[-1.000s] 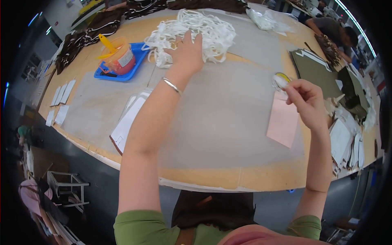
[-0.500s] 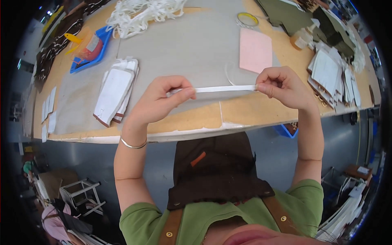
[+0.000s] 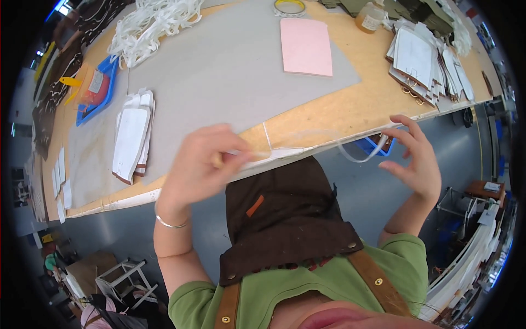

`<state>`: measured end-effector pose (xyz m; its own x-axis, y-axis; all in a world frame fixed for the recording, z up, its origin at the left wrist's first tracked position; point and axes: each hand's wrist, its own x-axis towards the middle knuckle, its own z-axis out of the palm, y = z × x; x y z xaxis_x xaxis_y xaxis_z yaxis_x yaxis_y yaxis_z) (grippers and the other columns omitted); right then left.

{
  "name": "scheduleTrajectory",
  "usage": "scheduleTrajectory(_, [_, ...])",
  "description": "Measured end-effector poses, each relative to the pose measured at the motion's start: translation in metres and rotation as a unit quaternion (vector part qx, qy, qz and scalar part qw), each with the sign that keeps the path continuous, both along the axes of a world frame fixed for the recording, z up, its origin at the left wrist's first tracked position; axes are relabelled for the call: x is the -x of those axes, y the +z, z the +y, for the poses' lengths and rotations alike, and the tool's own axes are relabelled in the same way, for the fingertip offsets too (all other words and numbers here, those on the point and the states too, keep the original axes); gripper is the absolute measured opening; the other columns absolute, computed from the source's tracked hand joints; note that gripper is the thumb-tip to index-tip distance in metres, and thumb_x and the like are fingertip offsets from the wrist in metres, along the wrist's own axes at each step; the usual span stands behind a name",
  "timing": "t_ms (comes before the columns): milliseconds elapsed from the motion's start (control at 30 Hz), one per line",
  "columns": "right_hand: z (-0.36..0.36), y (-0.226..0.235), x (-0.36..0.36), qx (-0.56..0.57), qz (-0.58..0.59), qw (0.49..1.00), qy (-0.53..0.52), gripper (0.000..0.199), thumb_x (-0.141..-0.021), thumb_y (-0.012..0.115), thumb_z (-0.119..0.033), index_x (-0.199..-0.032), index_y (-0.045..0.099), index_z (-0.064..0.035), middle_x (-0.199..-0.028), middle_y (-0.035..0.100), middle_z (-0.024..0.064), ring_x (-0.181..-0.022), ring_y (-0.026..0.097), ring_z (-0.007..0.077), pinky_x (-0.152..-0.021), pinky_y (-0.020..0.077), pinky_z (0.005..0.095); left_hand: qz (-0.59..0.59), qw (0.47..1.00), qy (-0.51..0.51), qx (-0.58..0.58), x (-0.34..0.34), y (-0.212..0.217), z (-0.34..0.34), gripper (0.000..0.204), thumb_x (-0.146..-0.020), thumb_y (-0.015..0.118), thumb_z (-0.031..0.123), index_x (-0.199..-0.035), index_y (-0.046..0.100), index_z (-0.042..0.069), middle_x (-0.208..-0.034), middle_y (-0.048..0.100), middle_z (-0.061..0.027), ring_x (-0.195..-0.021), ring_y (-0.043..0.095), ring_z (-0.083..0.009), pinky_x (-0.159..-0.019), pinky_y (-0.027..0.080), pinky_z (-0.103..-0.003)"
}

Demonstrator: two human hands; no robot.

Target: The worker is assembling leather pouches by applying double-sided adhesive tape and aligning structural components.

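My left hand (image 3: 204,164), smeared by motion, is closed in a pinch on one end of a thin white strip (image 3: 359,161) over the table's front edge. From there the strip runs right, faint and blurred, and bends into a loop beside my right hand (image 3: 415,159). That hand is open, thumb and fingers apart, beyond the table edge. The strip's far end comes near its fingertips; whether they touch cannot be made out. Left of my left hand lies a stack of white panels (image 3: 131,137) with brown edges.
A pile of white strips (image 3: 156,27) lies at the back left, by a blue tray (image 3: 112,74) holding a tub (image 3: 94,90). Farther right are a pink sheet (image 3: 307,46), a tape roll (image 3: 289,13), a bottle (image 3: 370,21) and stacked panels (image 3: 413,55). Below the edge sits a blue bin (image 3: 370,147).
The strip was stretched straight between both hands; now my right hand has let go and opened, and the strip curls. Both hands came nearer to me, and the view has turned.
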<state>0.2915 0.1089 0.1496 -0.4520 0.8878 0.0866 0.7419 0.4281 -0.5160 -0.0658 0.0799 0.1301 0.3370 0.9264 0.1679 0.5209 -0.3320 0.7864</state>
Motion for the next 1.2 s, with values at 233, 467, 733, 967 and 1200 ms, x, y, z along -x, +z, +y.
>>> scheduleTrajectory(233, [-0.003, -0.051, 0.072, 0.108, 0.242, 0.950, 0.167, 0.024, -0.080, 0.063, -0.015, -0.100, 0.060, -0.0022, -0.089, 0.064, 0.0099, -0.075, 0.062, 0.0225, -0.067, 0.0483, 0.0295, 0.114, 0.983, -0.145, -0.017, -0.070, 0.019, 0.030, 0.005, -0.076, 0.065, 0.015, -0.075, 0.063, 0.010, -0.063, 0.053, -0.0028, -0.063, 0.055, -0.0188, -0.061, 0.040, -0.030])
scheduleTrajectory(467, [0.121, -0.073, 0.074, 0.205, 0.381, 0.893, -0.120, 0.027, -0.092, 0.047, -0.024, -0.095, 0.062, -0.0027, -0.093, 0.061, 0.0036, -0.084, 0.057, 0.0111, -0.065, 0.0495, 0.0253, 0.017, 0.979, 0.162, 0.124, -0.054, -0.055, 0.130, 0.062, -0.078, 0.064, 0.041, -0.115, 0.052, -0.007, -0.107, 0.060, -0.0182, -0.097, 0.059, -0.0256, -0.083, 0.046, -0.032])
scheduleTrajectory(733, [0.148, -0.107, 0.088, 0.317, 0.394, 0.856, -0.108, 0.027, -0.092, 0.048, -0.027, -0.098, 0.062, -0.0042, -0.098, 0.060, 0.0028, -0.089, 0.054, 0.0129, -0.075, 0.0483, 0.0273, -0.087, 0.947, 0.267, 0.153, -0.065, -0.090, 0.162, 0.060, -0.072, 0.070, 0.033, -0.110, 0.052, -0.010, -0.099, 0.061, -0.0190, -0.091, 0.061, -0.0235, -0.078, 0.047, -0.031])
scheduleTrajectory(967, [0.110, -0.068, 0.060, 0.202, 0.453, 0.867, -0.053, 0.027, -0.095, 0.042, -0.023, -0.102, 0.061, -0.0062, -0.072, 0.054, -0.0030, -0.057, 0.039, 0.0028, -0.052, 0.0329, 0.0165, -0.254, 0.940, 0.225, 0.013, -0.031, -0.044, 0.093, 0.026, -0.076, 0.065, 0.007, -0.100, 0.060, 0.000, -0.083, 0.061, -0.0062, -0.075, 0.056, -0.0120, -0.065, 0.045, -0.025])
scheduleTrajectory(1200, [0.074, 0.003, 0.084, 0.167, 0.474, 0.861, 0.075, 0.025, -0.095, 0.040, -0.020, -0.100, 0.060, -0.0058, -0.062, 0.047, -0.0034, -0.051, 0.035, 0.0012, -0.049, 0.0284, 0.0148, -0.148, 0.971, 0.167, -0.082, -0.008, -0.028, 0.034, 0.021, -0.076, 0.063, 0.001, -0.097, 0.064, 0.004, -0.079, 0.061, -0.0050, -0.072, 0.057, -0.0116, -0.061, 0.044, -0.023])
